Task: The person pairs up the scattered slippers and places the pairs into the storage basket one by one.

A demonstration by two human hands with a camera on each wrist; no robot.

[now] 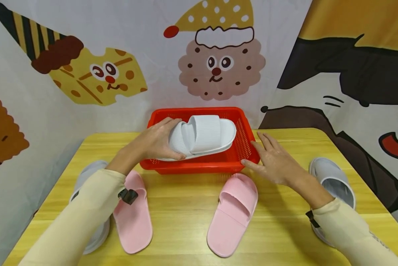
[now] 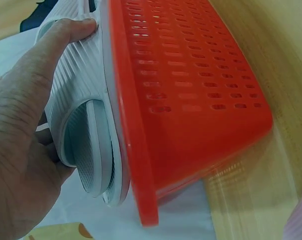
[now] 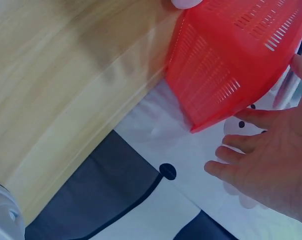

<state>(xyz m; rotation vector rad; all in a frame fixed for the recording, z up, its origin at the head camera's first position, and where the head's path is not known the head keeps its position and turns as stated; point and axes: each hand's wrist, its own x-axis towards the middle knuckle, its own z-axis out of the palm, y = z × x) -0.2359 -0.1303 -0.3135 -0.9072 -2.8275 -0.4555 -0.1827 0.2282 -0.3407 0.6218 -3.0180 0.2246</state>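
My left hand [image 1: 157, 141] grips a pair of white slippers [image 1: 206, 133] by one end, with the thumb on the near side. They lie sideways over the opening of a red plastic basket [image 1: 199, 168]. In the left wrist view, one white sole [image 2: 101, 150] sits tucked inside the strap of the other, and the thumb presses the ribbed strap. At the basket's right end, my right hand [image 1: 274, 162] has its fingers spread, fingertips right at the rim. The right wrist view shows this hand [image 3: 270, 160] holding nothing, beside the basket's slotted wall [image 3: 225, 60].
Two pink slippers, a left one [image 1: 133, 221] and a right one [image 1: 232, 216], lie in front of the basket on the wooden table [image 1: 179, 221]. Grey slippers stand at the table's left [image 1: 97, 240] and right [image 1: 335, 181] sides, partly behind my forearms. A printed cloth [image 1: 165, 85] hangs behind.
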